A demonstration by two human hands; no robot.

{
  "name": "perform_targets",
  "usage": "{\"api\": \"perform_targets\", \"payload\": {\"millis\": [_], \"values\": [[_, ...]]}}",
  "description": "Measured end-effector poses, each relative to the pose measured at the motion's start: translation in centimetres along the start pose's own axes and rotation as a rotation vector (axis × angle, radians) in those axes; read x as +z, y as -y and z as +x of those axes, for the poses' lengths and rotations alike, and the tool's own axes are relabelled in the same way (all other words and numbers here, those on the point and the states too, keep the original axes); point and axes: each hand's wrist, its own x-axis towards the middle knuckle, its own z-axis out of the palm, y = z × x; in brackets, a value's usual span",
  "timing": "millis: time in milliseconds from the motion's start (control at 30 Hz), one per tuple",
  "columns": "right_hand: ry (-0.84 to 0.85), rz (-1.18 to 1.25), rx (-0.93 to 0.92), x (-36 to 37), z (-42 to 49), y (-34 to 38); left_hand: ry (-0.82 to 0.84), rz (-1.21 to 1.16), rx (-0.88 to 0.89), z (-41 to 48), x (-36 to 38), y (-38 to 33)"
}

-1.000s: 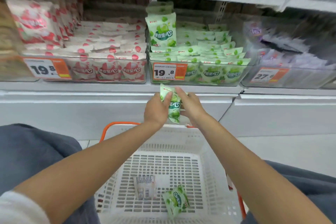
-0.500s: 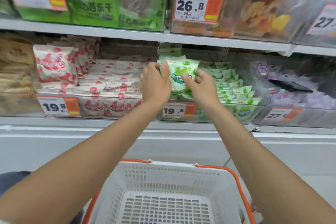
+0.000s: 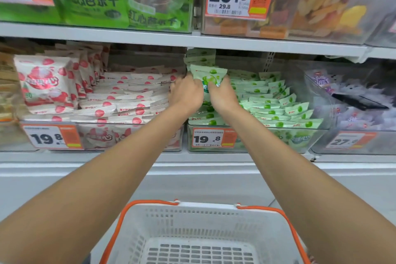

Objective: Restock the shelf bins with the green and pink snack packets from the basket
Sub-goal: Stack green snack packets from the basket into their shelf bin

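Observation:
Both hands hold one green snack packet upright at the left end of the green bin on the middle shelf. My left hand grips its left edge and my right hand pinches its right side. Several green packets lie stacked flat in that bin, with a few standing behind the held one. To the left, the pink bin holds several pink packets. The white basket with orange handles sits below my arms; its floor is mostly out of frame.
A shelf board runs just above the bins, leaving a low gap. Bins of green guava bags and dried fruit stand on the upper shelf. A purple-packet bin sits right of the green one.
Both hands rose from above the basket to the shelf, carrying the green packet, and now hold it deeper in the green bin. The view tilted up, so the basket floor left the frame.

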Motion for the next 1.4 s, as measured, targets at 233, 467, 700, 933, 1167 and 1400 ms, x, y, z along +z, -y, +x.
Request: {"api": "perform_targets", "payload": {"millis": [233, 467, 700, 933, 1167, 1400], "values": [[0.083, -0.066, -0.025, -0.2, -0.9, -0.2, -0.138, -0.073, 0.071, -1.6, 0.4, 1.3], [-0.036, -0.117, -0.048, -0.2, -1.3, -0.9, -0.096, 0.17, 0.111, -2.0, -0.5, 1.1], [-0.167, -0.163, -0.142, -1.1, -3.1, -1.3, -0.247, 0.084, 0.128, -3.5, -1.0, 1.1], [-0.254, -0.179, -0.438, -1.1, -9.9, -6.6, -0.274, 0.007, 0.225, -11.8, -0.4, 3.2], [0.444, -0.358, 0.098, 2.8, -17.9, -23.8, 0.521, 0.263, -0.271, -20.6, 5.7, 16.3], [0.949, -0.818, 0.426, 5.3, -25.7, -38.6, 0.921, 0.43, -0.392, -24.4, 8.8, 23.1]]}}
